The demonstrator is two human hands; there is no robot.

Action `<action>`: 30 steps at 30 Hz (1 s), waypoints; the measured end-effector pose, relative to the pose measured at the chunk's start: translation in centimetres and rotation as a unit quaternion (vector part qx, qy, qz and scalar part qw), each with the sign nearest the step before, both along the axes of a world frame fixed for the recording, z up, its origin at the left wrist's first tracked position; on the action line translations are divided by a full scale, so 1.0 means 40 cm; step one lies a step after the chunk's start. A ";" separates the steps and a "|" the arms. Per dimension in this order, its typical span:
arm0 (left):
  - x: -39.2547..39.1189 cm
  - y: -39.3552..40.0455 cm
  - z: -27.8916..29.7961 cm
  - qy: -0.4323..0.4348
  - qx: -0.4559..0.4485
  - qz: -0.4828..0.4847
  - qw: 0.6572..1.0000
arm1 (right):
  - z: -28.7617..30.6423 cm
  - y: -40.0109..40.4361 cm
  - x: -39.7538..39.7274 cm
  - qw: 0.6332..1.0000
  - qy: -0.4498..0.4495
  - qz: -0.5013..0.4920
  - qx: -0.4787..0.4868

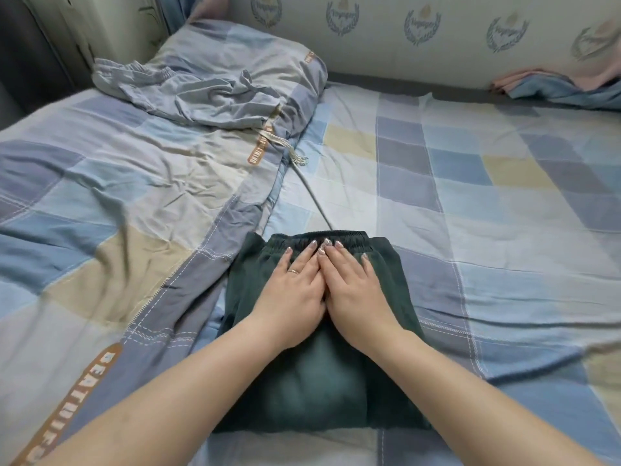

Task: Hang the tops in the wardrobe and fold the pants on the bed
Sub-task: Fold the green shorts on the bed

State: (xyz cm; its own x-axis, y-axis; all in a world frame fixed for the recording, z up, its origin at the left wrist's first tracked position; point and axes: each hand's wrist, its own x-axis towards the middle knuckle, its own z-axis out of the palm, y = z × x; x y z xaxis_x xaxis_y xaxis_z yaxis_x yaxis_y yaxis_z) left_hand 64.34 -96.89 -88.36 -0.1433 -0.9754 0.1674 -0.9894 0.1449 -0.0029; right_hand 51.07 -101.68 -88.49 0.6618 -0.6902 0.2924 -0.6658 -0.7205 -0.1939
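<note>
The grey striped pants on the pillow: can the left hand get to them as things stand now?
Probably yes, with a forward lean. The left hand lies flat on the folded green pants and holds nothing. Only open quilt lies between it and the grey striped pants.

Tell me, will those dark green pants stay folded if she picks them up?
Probably not: the dark green pants look soft and thick, so they would likely sag and unfold. Both flat hands, left hand and right hand, press them down.
</note>
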 end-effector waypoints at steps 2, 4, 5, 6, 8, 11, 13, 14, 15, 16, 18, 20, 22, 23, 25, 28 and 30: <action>0.018 -0.016 -0.041 -0.015 0.074 0.028 0.997 | -0.043 -0.014 -0.004 0.995 0.085 -0.004 0.052; 0.035 -0.026 -0.075 -0.033 0.084 0.057 0.994 | -0.075 -0.043 -0.015 0.989 0.143 -0.015 0.031; 0.045 -0.032 -0.088 -0.030 0.080 0.072 0.994 | -0.084 -0.058 -0.019 0.988 0.152 -0.024 0.022; 0.055 -0.035 -0.096 -0.024 0.079 0.095 0.992 | -0.094 -0.066 -0.026 0.986 0.158 -0.040 0.022; 0.087 -0.034 -0.103 -0.021 0.079 0.160 0.984 | -0.110 -0.078 -0.042 0.981 0.172 -0.082 0.035; 0.122 -0.034 -0.079 -0.027 0.135 0.206 0.969 | -0.105 -0.093 -0.056 0.973 0.189 -0.096 0.093; 0.114 -0.020 -0.036 -0.010 0.170 0.209 0.963 | -0.064 -0.096 -0.049 0.969 0.182 -0.077 0.146; 0.109 -0.014 -0.019 0.016 0.177 0.212 0.961 | -0.043 -0.099 -0.049 0.970 0.167 -0.073 0.159; 0.107 -0.002 -0.002 0.049 0.176 0.215 0.959 | -0.022 -0.099 -0.053 0.974 0.134 -0.076 0.165; 0.108 0.022 0.015 0.080 0.171 0.216 0.958 | 0.000 -0.090 -0.068 0.978 0.086 -0.090 0.170; 0.117 0.075 0.041 0.149 0.149 0.233 0.949 | 0.030 -0.070 -0.116 0.972 -0.009 -0.140 0.189; 0.127 0.126 0.068 0.235 0.140 0.271 0.923 | 0.041 -0.046 -0.178 0.948 -0.040 -0.201 0.244; 0.137 0.163 0.086 0.303 0.150 0.312 0.888 | 0.043 -0.024 -0.235 0.904 -0.052 -0.252 0.341; 0.144 0.170 0.090 0.314 0.163 0.321 0.878 | 0.040 -0.017 -0.256 0.876 -0.071 -0.269 0.393; 0.146 0.181 0.100 0.297 0.195 0.331 0.874 | 0.034 -0.002 -0.282 0.839 -0.108 -0.277 0.456; 0.130 0.178 0.093 0.261 0.249 0.340 0.869 | 0.023 0.016 -0.293 0.822 -0.145 -0.258 0.486; 0.113 0.166 0.084 0.290 0.263 0.352 0.850 | 0.022 0.021 -0.284 0.792 -0.189 -0.235 0.530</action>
State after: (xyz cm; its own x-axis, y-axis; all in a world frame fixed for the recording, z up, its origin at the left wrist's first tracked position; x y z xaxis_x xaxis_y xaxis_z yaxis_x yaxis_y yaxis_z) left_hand 68.85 -90.23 -84.98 0.4654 -0.7470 -0.4747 -0.6441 -0.6537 0.3972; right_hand 39.72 -100.82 -87.61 0.2629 -0.8246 -0.5009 -0.5623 0.2909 -0.7741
